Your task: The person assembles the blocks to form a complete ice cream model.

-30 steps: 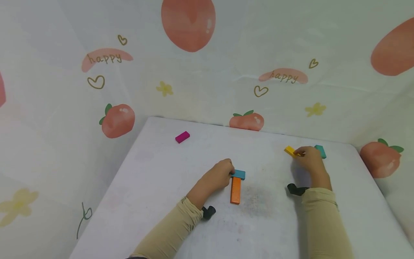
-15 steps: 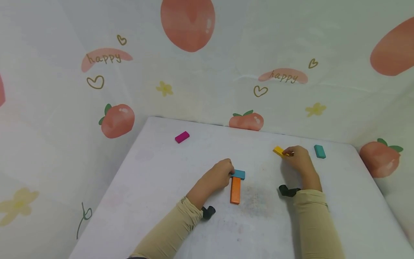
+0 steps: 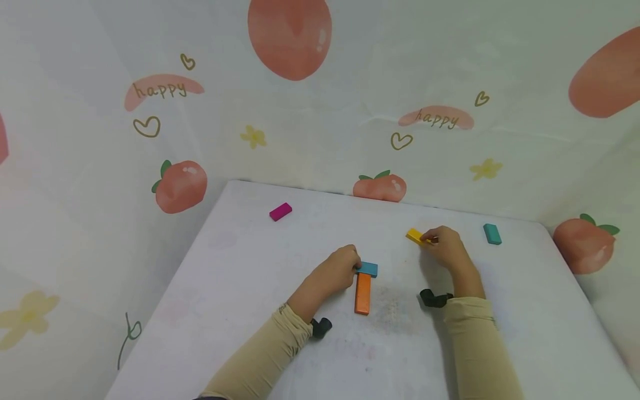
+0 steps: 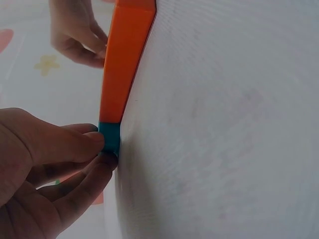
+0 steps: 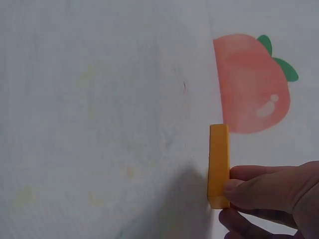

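My left hand pinches one end of a blue block on the white table. An orange block lies against the blue one, running toward me, so the pair looks like a T. In the left wrist view the thumb and fingers hold the blue block where it meets the orange block. My right hand pinches a yellow block by one end, back and right of the pair. The right wrist view shows the yellow block between thumb and fingers; whether it touches the table I cannot tell.
A magenta block lies at the back left of the table. Toward the back right corner is a teal block. A white cloth printed with peaches stands behind the table. Dark wrist-worn pieces show beside both sleeves.
My right hand has carried the yellow block leftward, away from the teal block, which is now fully uncovered. My left hand and the blue and orange blocks stay in place.
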Demonstrator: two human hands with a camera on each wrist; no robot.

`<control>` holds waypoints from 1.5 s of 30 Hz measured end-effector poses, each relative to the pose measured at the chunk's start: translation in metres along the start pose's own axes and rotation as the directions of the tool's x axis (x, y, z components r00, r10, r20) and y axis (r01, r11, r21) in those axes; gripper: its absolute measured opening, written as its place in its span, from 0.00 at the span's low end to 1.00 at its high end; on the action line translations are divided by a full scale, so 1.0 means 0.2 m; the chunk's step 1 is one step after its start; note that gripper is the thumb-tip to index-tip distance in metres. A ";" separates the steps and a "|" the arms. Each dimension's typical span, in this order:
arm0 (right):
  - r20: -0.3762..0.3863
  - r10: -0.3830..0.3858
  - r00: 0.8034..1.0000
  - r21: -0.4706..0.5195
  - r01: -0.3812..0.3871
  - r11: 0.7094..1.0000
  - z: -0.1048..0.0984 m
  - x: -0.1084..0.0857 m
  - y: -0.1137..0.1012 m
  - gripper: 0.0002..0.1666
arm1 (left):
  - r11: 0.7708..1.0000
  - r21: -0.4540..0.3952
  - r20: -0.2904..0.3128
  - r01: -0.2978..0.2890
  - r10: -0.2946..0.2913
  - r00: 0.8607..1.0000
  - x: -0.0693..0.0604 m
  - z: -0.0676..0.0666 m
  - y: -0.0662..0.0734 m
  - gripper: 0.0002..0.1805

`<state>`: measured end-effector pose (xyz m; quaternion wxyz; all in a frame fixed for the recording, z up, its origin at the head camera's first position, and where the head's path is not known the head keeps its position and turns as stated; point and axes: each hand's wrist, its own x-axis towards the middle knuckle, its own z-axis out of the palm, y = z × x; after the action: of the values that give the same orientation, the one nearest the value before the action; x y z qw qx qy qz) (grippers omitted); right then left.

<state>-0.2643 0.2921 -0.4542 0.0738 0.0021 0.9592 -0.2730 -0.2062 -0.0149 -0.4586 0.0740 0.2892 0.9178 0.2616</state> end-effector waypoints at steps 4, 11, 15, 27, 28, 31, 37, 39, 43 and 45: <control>-0.011 -0.052 0.999 -0.022 0.051 0.998 0.03 -0.02 -0.04 0.13 | 1.000 0.003 0.002 -0.001 0.001 1.000 0.00 0.01 -0.01 0.11; -0.032 -0.128 0.991 -0.039 0.127 0.991 0.07 -0.03 -0.09 0.12 | 1.000 0.005 -0.001 -0.005 0.005 1.000 0.01 0.01 -0.01 0.10; -0.026 -0.158 0.987 -0.038 0.157 0.987 0.10 -0.04 -0.13 0.11 | 1.000 0.009 -0.002 -0.007 0.007 1.000 0.01 0.01 -0.01 0.10; 0.003 -0.190 0.982 -0.027 0.190 0.981 0.20 -0.05 -0.23 0.09 | 0.999 0.027 0.020 0.019 -0.020 1.000 0.01 0.01 -0.01 0.11; 0.004 -0.201 0.979 -0.026 0.201 0.979 0.20 -0.05 -0.24 0.09 | 0.999 0.025 0.023 0.021 -0.022 1.000 0.01 0.01 0.00 0.11; 0.006 -0.226 0.974 -0.021 0.226 0.974 0.21 -0.06 -0.26 0.09 | 0.999 0.023 0.028 0.024 -0.024 0.999 0.01 0.01 0.00 0.11; 0.034 -0.240 0.970 -0.005 0.240 0.971 0.24 -0.07 -0.31 0.09 | 0.999 0.023 0.034 0.035 -0.035 0.999 0.02 0.00 0.00 0.11; 0.043 -0.255 0.966 -0.005 0.255 0.967 0.25 -0.07 -0.32 0.08 | 0.999 0.020 0.037 0.039 -0.040 0.999 0.02 0.01 0.00 0.11; 0.067 -0.252 0.966 0.015 0.251 0.968 0.26 -0.08 -0.36 0.08 | 0.999 0.018 0.048 0.048 -0.049 0.998 0.02 0.00 0.00 0.11; 0.080 -0.247 0.966 0.028 0.245 0.969 0.27 -0.08 -0.37 0.08 | 0.998 0.022 0.052 0.052 -0.053 0.997 0.02 0.00 0.00 0.11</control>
<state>-0.2436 0.2011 -0.4580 0.0791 -0.1275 0.9456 -0.2886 -0.2099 -0.0117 -0.4590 0.1022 0.2728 0.9254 0.2425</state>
